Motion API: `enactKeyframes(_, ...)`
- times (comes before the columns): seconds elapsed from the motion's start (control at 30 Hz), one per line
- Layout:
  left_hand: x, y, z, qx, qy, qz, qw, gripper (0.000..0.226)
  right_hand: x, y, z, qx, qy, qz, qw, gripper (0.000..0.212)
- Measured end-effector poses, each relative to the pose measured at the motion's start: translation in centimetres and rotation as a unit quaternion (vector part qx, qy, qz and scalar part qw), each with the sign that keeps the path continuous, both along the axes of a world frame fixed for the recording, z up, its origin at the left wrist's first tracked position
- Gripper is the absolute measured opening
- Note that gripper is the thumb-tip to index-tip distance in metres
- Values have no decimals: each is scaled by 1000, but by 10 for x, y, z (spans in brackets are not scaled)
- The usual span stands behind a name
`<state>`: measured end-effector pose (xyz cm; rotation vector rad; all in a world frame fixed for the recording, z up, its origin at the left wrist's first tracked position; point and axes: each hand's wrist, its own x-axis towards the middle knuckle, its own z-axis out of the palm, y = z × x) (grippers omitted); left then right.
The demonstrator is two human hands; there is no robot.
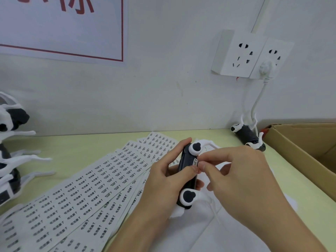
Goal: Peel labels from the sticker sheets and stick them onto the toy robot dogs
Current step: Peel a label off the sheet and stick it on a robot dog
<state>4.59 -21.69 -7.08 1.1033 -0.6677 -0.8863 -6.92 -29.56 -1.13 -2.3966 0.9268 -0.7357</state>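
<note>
Several sticker sheets [87,193] fan out across the pale green table [76,144], overlapping one another and reaching from the lower left corner up toward the middle, each printed with rows of small black labels. We see an open cardboard box [305,142] at the right edge of the table, and on the left edge a stack of black-and-white toy robot dogs [11,151], their white legs pointing toward the sheets. Against the wall, just left of the box, another toy dog [249,137] lies on its side beside a white cord [258,99] that hangs from a plug in the wall socket [252,55]. A red-bordered poster [60,28] hangs on the wall at upper left.

In the middle, above the right end of the sheets, we hold the toy robot dog [187,177] being worked on. Our left hand [163,180] grips its black body, fingers curled behind it and thumb lying across the front. Our right hand [241,179] meets it from the right, thumb and forefinger pinched together at a small white label [195,162] on the body's upper part. Whether that label is fully stuck down we cannot tell.
</note>
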Motion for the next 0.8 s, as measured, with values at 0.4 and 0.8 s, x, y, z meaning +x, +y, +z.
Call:
enactKeyframes(0.4,0,3,1,0,7,-39,999,57,-2,-5,-6,8,-48,37,998,17)
enactKeyframes(0.8,5,-2,1,-3,94,-27,995,46,-11,-5,5,-14,-70,107,992,18)
